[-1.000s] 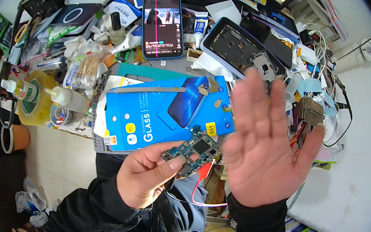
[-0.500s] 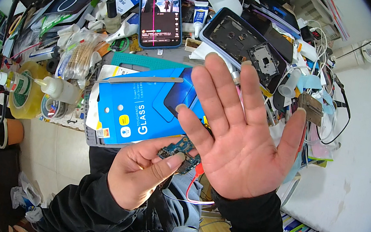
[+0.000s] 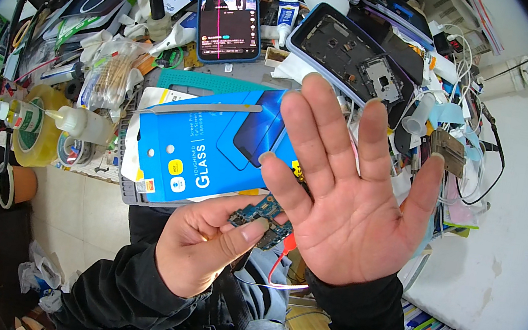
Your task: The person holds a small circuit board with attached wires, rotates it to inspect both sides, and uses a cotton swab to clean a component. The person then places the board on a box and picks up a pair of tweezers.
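Circuit bd [image 3: 273,228], pinched in L hand [image 3: 198,240], ptly behind R hand [image 3: 358,217]

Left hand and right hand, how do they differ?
The left hand grips a circuit board; the right hand holds nothing. The left hand is curled around the board's edge; the right hand is spread open, palm showing. Both hands are bare, below them black sleeves.

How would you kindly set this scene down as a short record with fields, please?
Left hand: holding a small circuit board
Right hand: open, fingers spread, palm facing the camera
Blue box: metal tweezers lying across it
Phone: screen lit, pink line down it
Right of the phone: opened device
Far left: white squeeze bottle
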Motion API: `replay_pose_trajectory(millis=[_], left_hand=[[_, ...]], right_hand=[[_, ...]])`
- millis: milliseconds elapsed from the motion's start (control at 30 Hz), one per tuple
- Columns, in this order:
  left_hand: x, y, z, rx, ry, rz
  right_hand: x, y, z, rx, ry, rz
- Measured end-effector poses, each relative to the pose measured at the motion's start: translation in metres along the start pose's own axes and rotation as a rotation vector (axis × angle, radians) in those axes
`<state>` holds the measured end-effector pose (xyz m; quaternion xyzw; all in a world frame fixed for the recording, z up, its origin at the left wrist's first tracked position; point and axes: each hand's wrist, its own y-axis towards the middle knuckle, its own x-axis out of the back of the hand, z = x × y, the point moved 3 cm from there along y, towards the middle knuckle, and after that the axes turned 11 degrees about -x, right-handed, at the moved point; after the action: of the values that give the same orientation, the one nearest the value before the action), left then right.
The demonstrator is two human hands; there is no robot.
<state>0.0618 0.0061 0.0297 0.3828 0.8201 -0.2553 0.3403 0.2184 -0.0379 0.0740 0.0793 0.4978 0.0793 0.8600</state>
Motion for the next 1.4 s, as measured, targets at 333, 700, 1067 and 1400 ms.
replay_pose_trajectory(millis=[333, 700, 1067, 1400], left_hand=[[-0.002, 0.001, 0.005, -0.013, 0.052, -0.045], [0.0, -0.002, 0.008, -0.059, 0.031, -0.054], [0.001, -0.005, 0.002, -0.087, -0.118, 0.048], [-0.005, -0.013, 0.0, -0.103, -0.145, 0.03]], right_hand=[[0.006, -0.005, 0.001, -0.001, -0.061, 0.066], [0.011, -0.007, -0.002, -0.018, -0.183, 0.129], [-0.027, -0.037, 0.047, 0.53, -0.307, -0.451], [-0.01, -0.064, 0.017, 0.005, -1.087, -0.525]])
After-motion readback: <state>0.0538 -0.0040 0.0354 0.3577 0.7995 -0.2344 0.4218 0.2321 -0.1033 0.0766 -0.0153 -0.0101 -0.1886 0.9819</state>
